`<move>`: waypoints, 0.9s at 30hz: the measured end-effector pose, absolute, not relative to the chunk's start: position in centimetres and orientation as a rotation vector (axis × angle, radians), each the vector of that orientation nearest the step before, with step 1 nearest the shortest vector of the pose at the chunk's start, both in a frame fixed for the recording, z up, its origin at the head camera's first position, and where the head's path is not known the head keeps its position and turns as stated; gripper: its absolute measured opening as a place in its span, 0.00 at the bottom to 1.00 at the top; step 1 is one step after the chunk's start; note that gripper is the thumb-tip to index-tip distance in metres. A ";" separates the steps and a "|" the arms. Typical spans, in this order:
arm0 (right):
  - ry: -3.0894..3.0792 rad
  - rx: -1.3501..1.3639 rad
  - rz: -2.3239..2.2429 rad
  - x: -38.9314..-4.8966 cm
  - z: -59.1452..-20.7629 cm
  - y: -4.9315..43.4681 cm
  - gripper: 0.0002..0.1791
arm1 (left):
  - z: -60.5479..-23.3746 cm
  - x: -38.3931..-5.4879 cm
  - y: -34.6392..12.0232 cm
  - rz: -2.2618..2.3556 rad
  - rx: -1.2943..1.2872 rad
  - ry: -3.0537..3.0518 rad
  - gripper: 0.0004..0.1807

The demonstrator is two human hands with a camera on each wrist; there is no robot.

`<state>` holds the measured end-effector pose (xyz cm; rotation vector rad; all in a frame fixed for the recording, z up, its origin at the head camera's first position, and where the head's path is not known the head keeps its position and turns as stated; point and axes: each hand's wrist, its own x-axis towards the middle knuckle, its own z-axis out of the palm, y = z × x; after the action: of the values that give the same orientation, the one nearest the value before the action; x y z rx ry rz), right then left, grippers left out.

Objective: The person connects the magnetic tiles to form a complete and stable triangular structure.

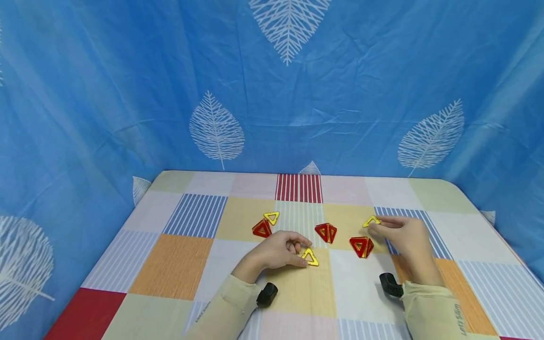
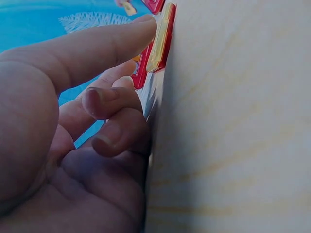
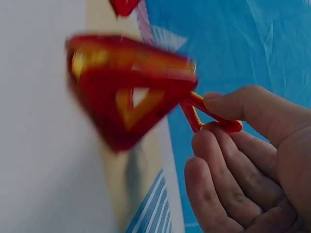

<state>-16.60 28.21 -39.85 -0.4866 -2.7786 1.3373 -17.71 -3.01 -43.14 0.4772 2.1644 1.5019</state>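
With thumb and index finger, my left hand (image 1: 278, 251) holds the edges of a yellow triangular tile (image 1: 313, 260) lying on the cloth. In the left wrist view this tile (image 2: 164, 39) shows edge-on, yellow on one face and red on the other; the other fingers are curled beside it. My right hand (image 1: 410, 241) pinches a second triangular tile (image 1: 371, 219) by one side, above the cloth. Just nearer me stands a red-and-yellow pyramid of tiles (image 1: 361, 246), large and blurred in the right wrist view, partly in front of the pinched tile (image 3: 214, 114).
Another red pyramid (image 1: 326, 233) stands between the hands, and a third (image 1: 262, 228) beyond the left hand with a yellow triangle (image 1: 272, 217) beside it. A patchwork cloth (image 1: 170, 264) covers the table. Blue leaf-patterned curtain (image 1: 340, 94) encloses the back and sides.
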 end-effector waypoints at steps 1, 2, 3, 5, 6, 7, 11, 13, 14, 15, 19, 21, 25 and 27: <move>-2.782 -0.450 1.345 -16.6 -39.7 27.9 0.35 | -43.2 -17.7 -3.0 1.504 0.474 2.164 0.17; -2.793 -0.417 1.349 -16.6 -39.5 27.7 0.35 | -43.2 -17.7 -3.1 1.507 0.471 2.162 0.17; -2.801 -0.383 1.354 -16.6 -39.3 27.4 0.34 | -43.2 -17.7 -3.1 1.510 0.467 2.160 0.17; -2.835 -0.302 1.339 -16.6 -38.8 26.7 0.31 | -43.3 -17.7 -3.1 1.509 0.462 2.160 0.17; -2.853 -0.251 1.333 -16.6 -38.6 26.4 0.29 | -43.3 -17.7 -3.1 1.505 0.460 2.161 0.17; -2.870 -0.196 1.329 -16.6 -38.4 26.0 0.27 | -43.3 -17.7 -3.1 1.502 0.459 2.161 0.18; -2.928 0.020 1.333 -16.6 -37.6 24.9 0.20 | -43.3 -17.7 -3.1 1.482 0.459 2.177 0.19; -2.947 0.124 1.350 -16.5 -37.5 24.4 0.18 | -43.2 -17.7 -3.0 1.463 0.464 2.197 0.20; -2.953 0.174 1.366 -16.4 -37.5 24.2 0.17 | -43.1 -17.7 -3.0 1.448 0.470 2.214 0.20; -2.961 0.215 1.388 -16.4 -37.5 24.0 0.17 | -43.1 -17.6 -3.0 1.431 0.475 2.232 0.20; -2.981 0.379 1.484 -16.4 -38.1 23.2 0.16 | -42.8 -17.5 -2.8 1.371 0.492 2.303 0.19; -2.989 0.442 1.514 -16.5 -38.4 22.7 0.15 | -42.8 -17.5 -2.8 1.357 0.485 2.320 0.19; -2.993 0.543 1.540 -16.6 -39.2 21.5 0.14 | -42.9 -17.6 -2.7 1.365 0.472 2.331 0.19; -2.991 0.588 1.551 -16.7 -39.6 20.9 0.14 | -43.0 -17.6 -2.7 1.371 0.475 2.332 0.18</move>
<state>-16.65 20.86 -39.63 0.5877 -2.9907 1.5508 -17.63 -2.69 -43.01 0.4746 2.3321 1.3710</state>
